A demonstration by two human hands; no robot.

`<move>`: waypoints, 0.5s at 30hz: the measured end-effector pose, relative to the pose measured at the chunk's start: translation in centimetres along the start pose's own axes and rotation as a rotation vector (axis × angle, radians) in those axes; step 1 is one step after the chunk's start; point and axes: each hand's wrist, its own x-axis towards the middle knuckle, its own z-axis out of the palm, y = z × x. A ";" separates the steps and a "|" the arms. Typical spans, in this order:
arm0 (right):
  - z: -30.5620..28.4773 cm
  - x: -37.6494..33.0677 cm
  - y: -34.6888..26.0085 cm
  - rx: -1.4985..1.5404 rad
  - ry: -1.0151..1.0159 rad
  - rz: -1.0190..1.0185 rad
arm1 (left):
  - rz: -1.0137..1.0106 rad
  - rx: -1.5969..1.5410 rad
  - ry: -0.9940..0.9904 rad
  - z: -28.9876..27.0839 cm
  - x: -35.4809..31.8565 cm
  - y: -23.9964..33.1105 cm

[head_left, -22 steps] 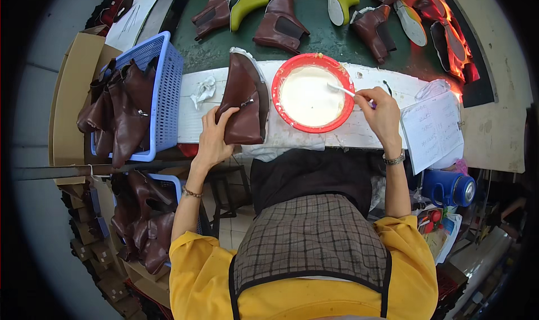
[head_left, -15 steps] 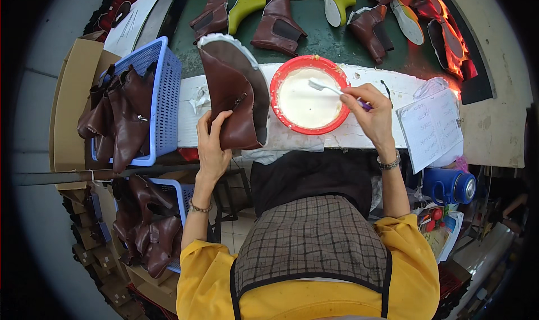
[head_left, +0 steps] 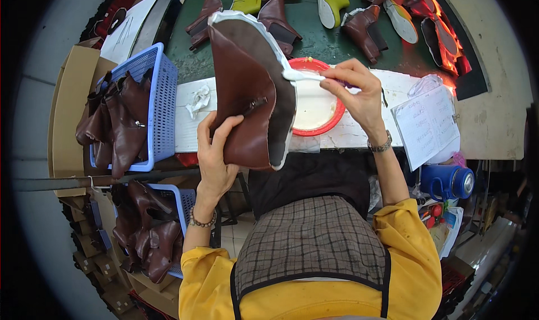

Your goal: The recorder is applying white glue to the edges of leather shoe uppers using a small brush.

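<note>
One checked apron (head_left: 309, 241) over a yellow top (head_left: 208, 280) lies nearest us, at six o'clock. At eight o'clock we see a lower blue basket (head_left: 187, 203) holding brown boots (head_left: 157, 241), and just past three a blue flask (head_left: 441, 180). The left hand (head_left: 218, 157), near the middle toward nine o'clock, has its grip clasped on a large brown boot (head_left: 241, 84), fingers against the leather beside the zip (head_left: 252, 105). We find this boot tilted up between eleven and twelve, its dark, white-edged face turned toward two o'clock. The right hand (head_left: 359, 95), at two, keeps a pinching grip on a white brush (head_left: 309, 76); the brush's coated head overlaps the boot's white edge, and we cannot tell whether they touch. Partly behind boot and brush sits a red bowl (head_left: 315, 132) of creamy white liquid, on a white worktop (head_left: 188, 130). At ten o'clock we notice a crumpled tissue (head_left: 199, 100) and, farther left, an upper blue basket (head_left: 163, 109) of more boots; toward three, a written sheet (head_left: 426, 126). Farthest from us, at twelve to two, a green worktop (head_left: 311, 43) bears brown and yellow-green footwear (head_left: 331, 5).
</note>
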 end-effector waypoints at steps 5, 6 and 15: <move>0.5 -2.1 -0.6 0.035 0.014 0.008 | 0.010 -0.008 0.111 1.1 1.9 0.4; 0.5 -2.3 -0.9 0.051 -0.007 0.007 | 0.031 0.020 0.181 1.5 2.1 0.2; 0.4 -3.7 -2.8 0.053 -0.099 0.032 | 0.103 0.108 0.473 3.9 4.8 -1.3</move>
